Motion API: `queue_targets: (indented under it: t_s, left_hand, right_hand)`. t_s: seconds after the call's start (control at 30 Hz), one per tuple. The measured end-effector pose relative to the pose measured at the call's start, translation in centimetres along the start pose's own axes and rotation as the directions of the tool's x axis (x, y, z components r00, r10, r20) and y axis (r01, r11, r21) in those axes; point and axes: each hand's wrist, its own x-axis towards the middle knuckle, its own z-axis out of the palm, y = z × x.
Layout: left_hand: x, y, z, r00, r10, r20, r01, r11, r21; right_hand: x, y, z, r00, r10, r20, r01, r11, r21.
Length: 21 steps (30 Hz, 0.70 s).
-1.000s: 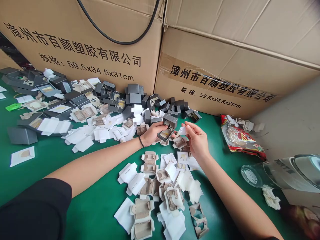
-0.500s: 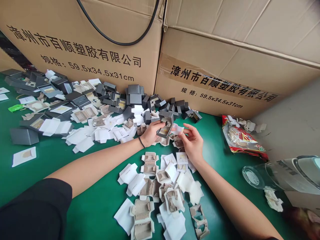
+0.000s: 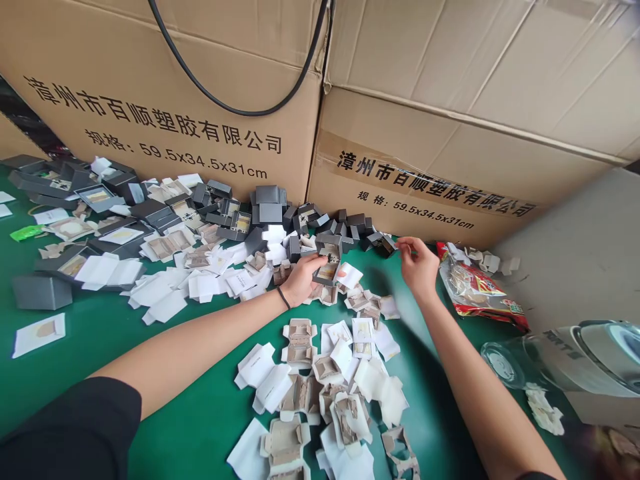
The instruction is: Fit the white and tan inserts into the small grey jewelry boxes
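My left hand (image 3: 301, 281) grips a small open dark grey jewellery box (image 3: 329, 259), its thumb on the near side. A white card piece (image 3: 351, 276) is beside the box, and a fingertip shows against it; whether that fingertip holds it I cannot tell. My right hand (image 3: 419, 267) is raised to the right, thumb and fingers pinched together near the dark boxes at the back. What the pinch holds, if anything, is too small to make out. Below both hands lie folded white and grey-brown card inserts (image 3: 300, 343).
Dark boxes (image 3: 270, 203) and white card pieces (image 3: 160, 287) are heaped at the left and back. Large cardboard cartons (image 3: 175, 80) stand behind, a black cable (image 3: 240, 110) hanging before them. At right are a red snack bag (image 3: 483, 293) and a clear bottle (image 3: 565, 360).
My right hand has moved away from the box, to the right. The white card piece sits slightly lower beside the box, which my left hand still holds. The view has tilted up slightly.
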Motion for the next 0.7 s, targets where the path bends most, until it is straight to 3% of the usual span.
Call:
queue_targets:
  t_s: [0.07,0.1,0.17,0.23,0.3,0.33,0.47,0.7]
  left_hand:
    - [0.1,-0.1,0.0,1.000,0.010,0.007,-0.010,1.000,0.011]
    - [0.1,-0.1,0.0,1.000,0.012,0.009,-0.012,1.000,0.014]
    - [0.0,0.0,0.1,1.000,0.000,0.010,0.000,1.000,0.022]
    - [0.0,0.1,0.2,1.000,-0.020,-0.001,0.020,0.999,0.027]
    - [0.0,0.1,0.2,0.999,-0.029,-0.024,0.030,0.999,0.024]
    - [0.1,0.1,0.2,0.999,-0.034,-0.033,0.034,0.999,0.024]
    - [0.2,0.0,0.0,0.998,-0.061,-0.029,0.063,0.997,0.050]
    - [0.0,0.1,0.2,0.997,-0.078,-0.031,0.080,0.993,0.081]
  right_hand:
    - [3.3,2.8,-0.2,0.986,-0.123,0.108,0.143,0.970,-0.197]
    - [4.8,4.0,-0.2,0.962,-0.172,0.211,0.218,0.952,-0.216]
    - [7.2,5.8,0.2,0.860,-0.276,0.430,0.373,0.914,-0.160]
    - [8.8,7.0,0.8,0.722,-0.323,0.613,0.451,0.890,-0.062]
    - [9.6,7.9,1.3,0.602,-0.323,0.730,0.473,0.881,0.000]
    - [9.8,8.3,1.6,0.570,-0.310,0.761,0.484,0.875,-0.007]
    - [9.9,8.9,2.2,0.555,-0.265,0.788,0.567,0.814,-0.126]
    - [8.8,8.1,2.9,0.601,-0.313,0.735,0.638,0.742,-0.206]
